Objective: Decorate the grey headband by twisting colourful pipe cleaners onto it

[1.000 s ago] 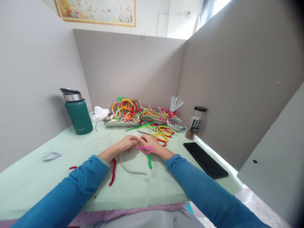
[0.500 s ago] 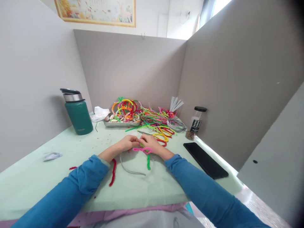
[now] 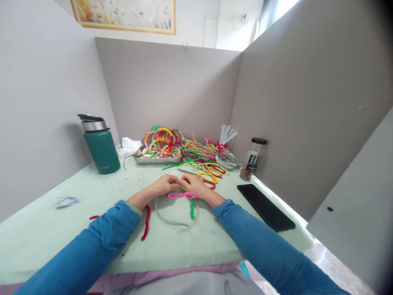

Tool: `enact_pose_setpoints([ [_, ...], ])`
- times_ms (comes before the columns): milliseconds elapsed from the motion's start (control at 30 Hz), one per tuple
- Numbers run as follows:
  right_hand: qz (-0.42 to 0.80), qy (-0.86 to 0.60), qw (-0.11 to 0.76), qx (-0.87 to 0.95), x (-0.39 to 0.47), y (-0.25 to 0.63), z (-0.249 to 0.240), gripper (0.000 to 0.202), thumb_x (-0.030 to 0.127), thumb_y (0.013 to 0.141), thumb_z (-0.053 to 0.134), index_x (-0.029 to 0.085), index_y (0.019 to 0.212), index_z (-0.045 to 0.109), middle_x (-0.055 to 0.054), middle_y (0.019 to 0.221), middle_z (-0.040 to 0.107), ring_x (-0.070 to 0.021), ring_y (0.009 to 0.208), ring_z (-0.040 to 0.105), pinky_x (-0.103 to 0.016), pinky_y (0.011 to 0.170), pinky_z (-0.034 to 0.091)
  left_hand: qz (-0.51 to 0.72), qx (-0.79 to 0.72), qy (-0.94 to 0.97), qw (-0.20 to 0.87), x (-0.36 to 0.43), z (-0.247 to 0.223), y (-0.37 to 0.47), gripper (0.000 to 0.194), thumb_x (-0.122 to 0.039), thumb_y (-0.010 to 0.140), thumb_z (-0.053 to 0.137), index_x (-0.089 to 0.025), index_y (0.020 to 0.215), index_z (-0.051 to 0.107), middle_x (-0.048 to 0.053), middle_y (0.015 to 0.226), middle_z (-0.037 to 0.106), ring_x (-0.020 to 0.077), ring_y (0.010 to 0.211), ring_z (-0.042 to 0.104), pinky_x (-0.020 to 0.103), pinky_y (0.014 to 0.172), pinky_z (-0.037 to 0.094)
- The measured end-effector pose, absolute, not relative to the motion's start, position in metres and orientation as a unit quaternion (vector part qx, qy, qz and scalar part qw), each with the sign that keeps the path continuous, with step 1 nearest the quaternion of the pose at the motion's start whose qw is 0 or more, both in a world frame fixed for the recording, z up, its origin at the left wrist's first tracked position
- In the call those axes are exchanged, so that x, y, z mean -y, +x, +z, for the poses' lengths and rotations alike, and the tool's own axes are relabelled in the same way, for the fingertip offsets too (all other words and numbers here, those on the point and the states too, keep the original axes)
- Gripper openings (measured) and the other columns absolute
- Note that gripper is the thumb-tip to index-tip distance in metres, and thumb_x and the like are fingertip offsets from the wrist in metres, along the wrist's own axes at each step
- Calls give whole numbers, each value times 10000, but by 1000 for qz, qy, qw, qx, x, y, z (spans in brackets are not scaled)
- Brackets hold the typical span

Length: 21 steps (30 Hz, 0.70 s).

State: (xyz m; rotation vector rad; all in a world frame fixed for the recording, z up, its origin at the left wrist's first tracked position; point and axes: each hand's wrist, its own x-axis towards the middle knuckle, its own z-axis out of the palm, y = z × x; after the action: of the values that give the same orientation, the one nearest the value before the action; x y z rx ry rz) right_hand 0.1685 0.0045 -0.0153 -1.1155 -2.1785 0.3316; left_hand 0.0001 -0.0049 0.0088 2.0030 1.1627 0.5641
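Note:
My left hand point(image 3: 166, 184) and my right hand point(image 3: 193, 185) meet fingertip to fingertip above the table, both closed in a pinch. Between them is a pink pipe cleaner point(image 3: 178, 196), twisted together with a light green one; the fingers hide much of the join. A short green pipe cleaner point(image 3: 192, 209) shows below my right hand; whether it is attached I cannot tell. On the cloth below lies a curved grey wire point(image 3: 170, 222). Beside my left wrist is a dark red pipe cleaner point(image 3: 146, 223). Yellow and red pipe-cleaner loops point(image 3: 208, 177) lie just beyond my right hand.
Behind stand a metal tray point(image 3: 156, 161) with pipe-cleaner hoops, a pile of pipe cleaners point(image 3: 199, 150) and a grey wire coil point(image 3: 229, 162). A green bottle point(image 3: 102, 151) is at left; a clear jar point(image 3: 253, 159) and black phone point(image 3: 265, 207) at right. Grey partitions point(image 3: 168, 82) enclose the table.
The pink pipe cleaner has shifted; its free end now reaches further left and lies straighter. Both hands stay nearly in place, still pinching.

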Motion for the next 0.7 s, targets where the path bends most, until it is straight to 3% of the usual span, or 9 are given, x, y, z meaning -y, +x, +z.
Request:
enact_pose_setpoints([
  [700,136,-426,331,831,-3,168,-15,258,340,855,433,157,736,570,10,661,559,-91,588,432,-208,527,252,221,-443,778,388,11,13,2,451,-536,631,589,-115,793,581,-51,535,429,53,445,331,191,421,252],
])
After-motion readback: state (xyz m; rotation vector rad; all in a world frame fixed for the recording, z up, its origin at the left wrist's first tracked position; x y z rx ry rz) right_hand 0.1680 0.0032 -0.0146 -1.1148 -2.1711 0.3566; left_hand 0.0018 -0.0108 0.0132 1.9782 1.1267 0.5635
